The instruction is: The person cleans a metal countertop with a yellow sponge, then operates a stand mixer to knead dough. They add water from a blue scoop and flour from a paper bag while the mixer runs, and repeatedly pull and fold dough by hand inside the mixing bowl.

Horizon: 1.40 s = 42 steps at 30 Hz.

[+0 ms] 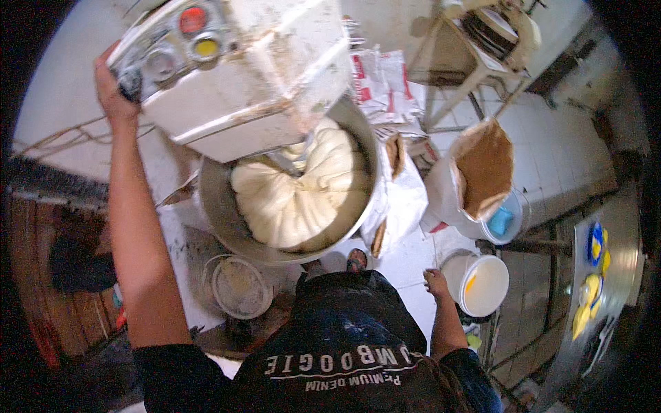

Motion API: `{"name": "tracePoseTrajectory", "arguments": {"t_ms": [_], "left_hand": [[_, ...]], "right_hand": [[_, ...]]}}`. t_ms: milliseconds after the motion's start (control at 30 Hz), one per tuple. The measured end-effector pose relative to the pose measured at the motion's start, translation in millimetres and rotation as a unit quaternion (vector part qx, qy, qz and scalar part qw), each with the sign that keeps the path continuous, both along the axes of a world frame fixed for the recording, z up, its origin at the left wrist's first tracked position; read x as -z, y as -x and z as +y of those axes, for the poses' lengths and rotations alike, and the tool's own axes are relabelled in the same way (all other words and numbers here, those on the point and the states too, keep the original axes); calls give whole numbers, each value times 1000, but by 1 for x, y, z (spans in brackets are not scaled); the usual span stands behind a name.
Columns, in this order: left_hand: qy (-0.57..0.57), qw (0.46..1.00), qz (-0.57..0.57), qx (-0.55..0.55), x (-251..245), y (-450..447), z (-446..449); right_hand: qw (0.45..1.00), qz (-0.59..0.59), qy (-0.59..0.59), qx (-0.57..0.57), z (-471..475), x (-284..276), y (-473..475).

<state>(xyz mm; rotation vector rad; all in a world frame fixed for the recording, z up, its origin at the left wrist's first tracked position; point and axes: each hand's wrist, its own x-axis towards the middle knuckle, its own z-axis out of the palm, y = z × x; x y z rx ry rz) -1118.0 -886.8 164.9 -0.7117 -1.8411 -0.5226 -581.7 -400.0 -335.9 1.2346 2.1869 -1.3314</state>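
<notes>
My left hand [117, 95] is raised to the side of the control panel of a white dough mixer [248, 88], near a dark knob [129, 82]; its fingers are partly hidden behind the housing. Red and yellow buttons [207, 47] sit on the panel. Below the mixer head a metal bowl [214, 201] holds a large mass of pale dough [294, 206], with a metal mixing tool [287, 164] in its middle. My right hand [436, 284] hangs low at my side, close to a white bucket [449, 273], its fingers loosely curled; whether it touches anything is unclear.
An open sack [483, 170] stands right of the bowl, by a tub with a blue thing [500, 222]. White sacks [405, 201] lie against the bowl's right side. A floury bucket [241, 286] stands at lower left. A metal table [599, 310] with yellow and blue packets is at far right.
</notes>
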Motion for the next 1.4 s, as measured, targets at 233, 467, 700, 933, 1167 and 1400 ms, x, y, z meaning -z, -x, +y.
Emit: {"name": "tracePoseTrajectory", "arguments": {"t_ms": [233,467,700,933,1167,1400], "left_hand": [[-66,993,-82,56,-1,-15,4],[65,996,47,-33,-3,-12,1],[43,999,18,-9,-3,-14,3],[-8,999,-28,-17,1,-6,-3],[14,998,-9,-57,2,-8,-1],[22,999,-2,-35,-2,-25,9]], "right_hand": [[985,-99,133,51,9,-16,-2],[985,-39,136,94,2,-42,29],[985,-51,143,78,6,-37,33],[997,-27,71,6,15,-32,30],[972,227,-63,-15,-31,-141,135],[912,366,46,-180,-136,-273,258]]}}
